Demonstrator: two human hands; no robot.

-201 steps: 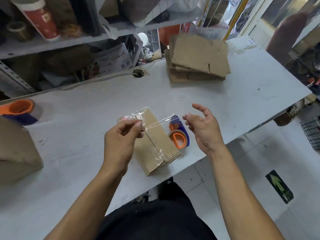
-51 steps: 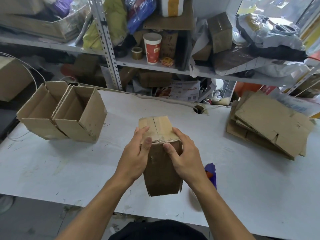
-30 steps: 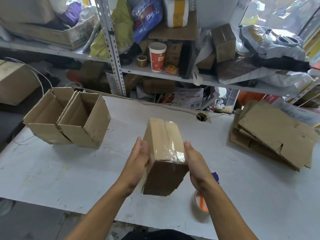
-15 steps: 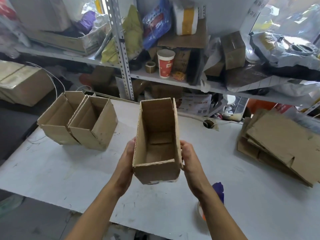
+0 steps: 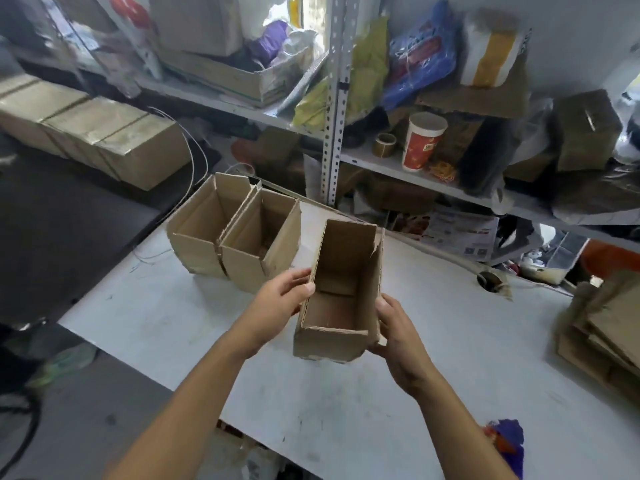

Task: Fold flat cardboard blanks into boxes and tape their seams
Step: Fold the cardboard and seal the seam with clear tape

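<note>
While both hands grip, box (image 5: 341, 296) sits between.

Dim, soft daylight from above; edges warped and blurred, shadows faint

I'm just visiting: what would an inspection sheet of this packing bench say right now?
Surface: white table, scuffed and marked.
Job's things: open-topped box held above it; two finished boxes side by side at the back left; flat blanks stacked on the right.
Clutter: tape dispenser at the near edge.
Grippers: left hand and right hand grip the box's sides.
Cables: thin wire at the back left.
Surroundings: crowded shelves, red cup.
</note>
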